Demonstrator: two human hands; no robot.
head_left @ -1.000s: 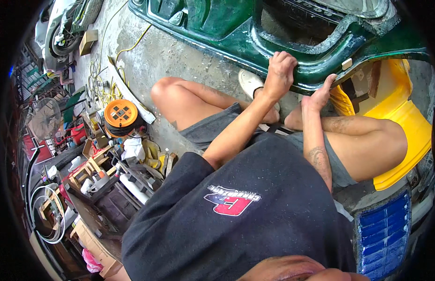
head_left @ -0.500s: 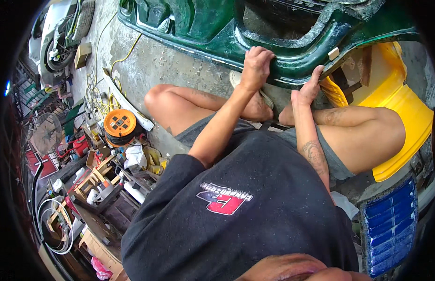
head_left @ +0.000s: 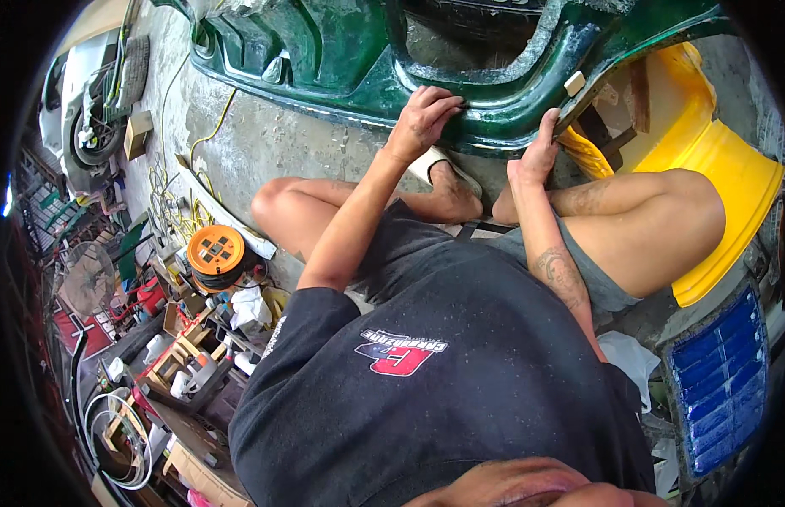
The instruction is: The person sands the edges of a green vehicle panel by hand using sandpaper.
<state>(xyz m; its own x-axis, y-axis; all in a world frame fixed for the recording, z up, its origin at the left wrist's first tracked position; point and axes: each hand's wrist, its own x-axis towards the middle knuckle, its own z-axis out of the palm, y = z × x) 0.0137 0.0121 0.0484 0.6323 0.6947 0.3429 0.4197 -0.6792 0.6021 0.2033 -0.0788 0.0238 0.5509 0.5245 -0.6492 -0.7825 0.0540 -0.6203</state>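
A large dark green moulded vehicle panel (head_left: 350, 80) with a rounded opening lies across the far side, in front of my crossed legs. My left hand (head_left: 424, 120) is closed, its fingertips pressed on the panel's near curved edge just below the opening. Whether something thin lies under those fingers is hidden. To its right, my right hand (head_left: 536, 156) grips the panel's near rim at the corner, thumb up against the edge and the other fingers mostly hidden. Close to that thumb, a small cream rectangular block (head_left: 574, 83) rests on the panel.
A yellow moulded panel (head_left: 730, 194) stands at the right, with a blue slatted panel (head_left: 720, 384) nearer me. At the left are an orange cable reel (head_left: 216, 248), yellow cords (head_left: 168, 203), a cluttered bench (head_left: 190, 372) and a fan (head_left: 88, 275). A car (head_left: 88, 110) stands far left.
The whole view has shifted a little. My left hand has slid slightly toward me on the green panel's edge, while my right hand keeps its grip at the corner.
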